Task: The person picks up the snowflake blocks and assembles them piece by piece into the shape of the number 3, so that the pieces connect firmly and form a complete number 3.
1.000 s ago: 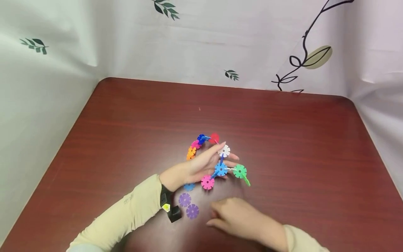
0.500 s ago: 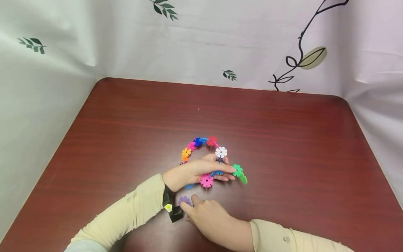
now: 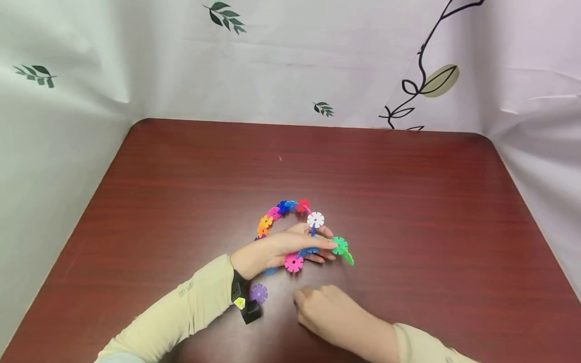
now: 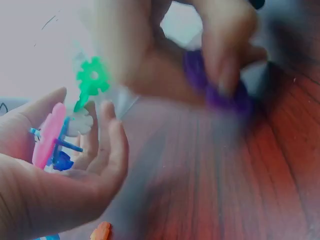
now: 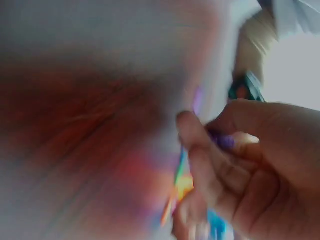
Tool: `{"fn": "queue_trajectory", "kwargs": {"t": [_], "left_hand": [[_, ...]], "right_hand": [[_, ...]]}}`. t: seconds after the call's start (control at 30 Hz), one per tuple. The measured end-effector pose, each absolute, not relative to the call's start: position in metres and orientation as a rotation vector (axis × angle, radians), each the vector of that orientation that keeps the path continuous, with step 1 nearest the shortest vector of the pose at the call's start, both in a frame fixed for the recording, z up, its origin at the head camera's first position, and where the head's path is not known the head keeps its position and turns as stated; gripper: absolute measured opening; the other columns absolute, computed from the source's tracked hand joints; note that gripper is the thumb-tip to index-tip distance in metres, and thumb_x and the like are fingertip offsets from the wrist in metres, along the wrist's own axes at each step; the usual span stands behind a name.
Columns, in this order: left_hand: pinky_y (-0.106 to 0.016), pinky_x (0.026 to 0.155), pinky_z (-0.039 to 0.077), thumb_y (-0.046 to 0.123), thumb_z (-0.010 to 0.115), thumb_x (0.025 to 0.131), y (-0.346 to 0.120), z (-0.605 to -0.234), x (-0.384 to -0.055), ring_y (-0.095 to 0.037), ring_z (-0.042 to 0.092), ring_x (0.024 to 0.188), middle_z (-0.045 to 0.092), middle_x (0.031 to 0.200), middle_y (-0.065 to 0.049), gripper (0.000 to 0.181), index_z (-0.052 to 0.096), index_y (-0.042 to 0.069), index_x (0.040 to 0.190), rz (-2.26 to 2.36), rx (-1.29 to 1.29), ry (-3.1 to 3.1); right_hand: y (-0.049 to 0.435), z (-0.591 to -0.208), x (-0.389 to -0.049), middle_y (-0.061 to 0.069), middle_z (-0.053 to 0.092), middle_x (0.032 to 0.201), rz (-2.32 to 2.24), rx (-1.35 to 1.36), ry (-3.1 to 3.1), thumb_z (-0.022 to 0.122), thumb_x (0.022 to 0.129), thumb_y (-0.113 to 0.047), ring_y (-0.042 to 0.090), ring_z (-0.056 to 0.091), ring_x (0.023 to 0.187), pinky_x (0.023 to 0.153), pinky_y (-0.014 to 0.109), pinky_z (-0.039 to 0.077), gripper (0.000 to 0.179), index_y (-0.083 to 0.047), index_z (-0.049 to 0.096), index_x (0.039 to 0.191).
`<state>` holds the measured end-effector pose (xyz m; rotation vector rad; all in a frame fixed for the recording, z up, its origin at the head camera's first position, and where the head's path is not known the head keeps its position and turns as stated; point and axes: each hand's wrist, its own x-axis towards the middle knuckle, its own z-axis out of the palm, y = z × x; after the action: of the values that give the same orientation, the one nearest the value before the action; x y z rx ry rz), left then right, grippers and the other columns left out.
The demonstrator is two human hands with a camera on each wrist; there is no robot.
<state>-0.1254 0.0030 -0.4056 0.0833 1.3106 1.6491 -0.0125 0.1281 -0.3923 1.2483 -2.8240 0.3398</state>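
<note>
My left hand [image 3: 286,243] holds a curved chain of notched plastic discs, its thumb reaching to a green disc [image 3: 339,245] and its fingers underneath. A pink disc [image 3: 293,262] and a white disc [image 3: 315,220] of the chain show around the hand, which covers part of it. Nearer the body, my right hand [image 3: 333,312] pinches a purple notched disc [image 4: 227,100] between thumb and fingers; the left wrist view has it blurred. Fingers partly hide this disc in the right wrist view. Another purple disc [image 3: 258,293] lies flat on the table beside the left wrist.
The chain's far part, with orange [image 3: 266,221], blue and red [image 3: 302,205] discs, arcs over the dark red table [image 3: 408,201] behind the left hand. A black wrist camera [image 3: 250,311] sits close to the loose purple disc. White patterned cloth [image 3: 272,60] stands around the table.
My right hand has reached left, picked up one of two loose purple discs and drawn back right with it. My left thumb has moved from near the white disc to the green one.
</note>
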Motion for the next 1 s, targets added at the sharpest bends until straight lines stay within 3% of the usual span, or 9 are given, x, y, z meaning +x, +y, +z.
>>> {"fn": "queue_trajectory", "kwargs": {"t": [0.13,0.2,0.33,0.43,0.57,0.67,0.77,0.87,1.0], "left_hand": [[-0.033,0.083,0.053,0.022,0.064,0.089,-0.001,-0.406,-0.125,-0.023,0.067,0.095,0.067,0.105,-0.012,0.016,0.056,0.011,0.098,1.641,0.075,1.338],[-0.031,0.079,0.054,0.024,0.064,0.089,-0.002,-0.407,-0.125,-0.022,0.067,0.093,0.066,0.105,-0.01,0.017,0.057,0.012,0.097,1.63,0.073,1.361],[-0.025,0.067,0.053,0.028,0.065,0.088,-0.005,-0.408,-0.125,-0.017,0.066,0.082,0.066,0.098,-0.009,0.023,0.058,0.01,0.1,1.587,0.092,1.409],[-0.023,0.062,0.051,0.029,0.065,0.088,-0.007,-0.41,-0.125,-0.016,0.065,0.078,0.066,0.096,-0.009,0.027,0.058,0.009,0.105,1.551,0.125,1.407],[-0.027,0.066,0.054,0.035,0.062,0.09,-0.005,-0.411,-0.124,-0.018,0.066,0.081,0.068,0.1,-0.009,0.034,0.058,0.007,0.11,1.453,0.231,1.456],[-0.03,0.078,0.053,0.044,0.06,0.089,-0.005,-0.409,-0.123,-0.019,0.068,0.083,0.069,0.096,-0.008,0.046,0.057,0.006,0.115,1.329,0.301,1.582],[-0.032,0.079,0.053,0.051,0.057,0.088,-0.01,-0.402,-0.123,-0.018,0.067,0.08,0.068,0.089,-0.006,0.055,0.058,0.004,0.116,1.207,0.325,1.734],[-0.032,0.069,0.056,0.052,0.055,0.089,-0.027,-0.391,-0.124,-0.016,0.066,0.074,0.068,0.085,-0.006,0.054,0.062,0.003,0.108,1.13,0.367,1.877],[-0.031,0.059,0.055,0.043,0.059,0.09,-0.06,-0.378,-0.126,-0.017,0.066,0.066,0.068,0.08,-0.003,0.035,0.067,0.009,0.089,1.108,0.489,2.155]], "right_hand": [[0.168,-0.385,-0.014,-0.015,0.051,0.063,1.069,1.002,-2.892,0.06,0.091,-0.014,-0.005,0.048,0.054,0.048,0.011,0.041,0.013,-0.017,0.058,0.079],[0.189,-0.384,-0.015,-0.008,0.059,0.065,1.46,0.776,-2.845,0.06,0.091,-0.012,-0.002,0.054,0.055,0.05,0.015,0.047,0.002,-0.013,0.061,0.09],[0.219,-0.384,-0.022,0.012,0.062,0.068,1.971,0.422,-2.74,0.061,0.09,-0.007,0.014,0.061,0.051,0.048,0.032,0.052,0.036,-0.003,0.049,0.124],[0.225,-0.387,-0.03,0.012,0.062,0.066,1.972,0.365,-2.782,0.063,0.09,-0.012,0.016,0.061,0.051,0.049,0.033,0.053,0.05,-0.005,0.042,0.134],[0.216,-0.391,-0.035,-0.006,0.063,0.059,1.653,0.393,-2.842,0.063,0.09,-0.021,0.007,0.059,0.047,0.043,0.021,0.046,0.029,-0.007,0.063,0.115],[0.212,-0.394,-0.033,-0.016,0.059,0.053,1.449,0.382,-2.792,0.065,0.089,-0.016,0.002,0.055,0.042,0.036,0.015,0.034,0.014,-0.008,0.072,0.098],[0.211,-0.397,-0.029,-0.019,0.056,0.048,1.357,0.341,-2.739,0.066,0.086,-0.008,-0.002,0.053,0.041,0.034,0.014,0.032,0.011,-0.007,0.073,0.094],[0.21,-0.399,-0.026,-0.02,0.057,0.049,1.33,0.269,-2.755,0.067,0.085,-0.006,-0.005,0.054,0.043,0.036,0.013,0.034,0.011,-0.007,0.074,0.094],[0.211,-0.401,-0.023,-0.023,0.054,0.048,1.204,0.214,-2.84,0.068,0.084,-0.006,-0.007,0.05,0.04,0.034,0.012,0.029,0.011,-0.013,0.074,0.091]]}}
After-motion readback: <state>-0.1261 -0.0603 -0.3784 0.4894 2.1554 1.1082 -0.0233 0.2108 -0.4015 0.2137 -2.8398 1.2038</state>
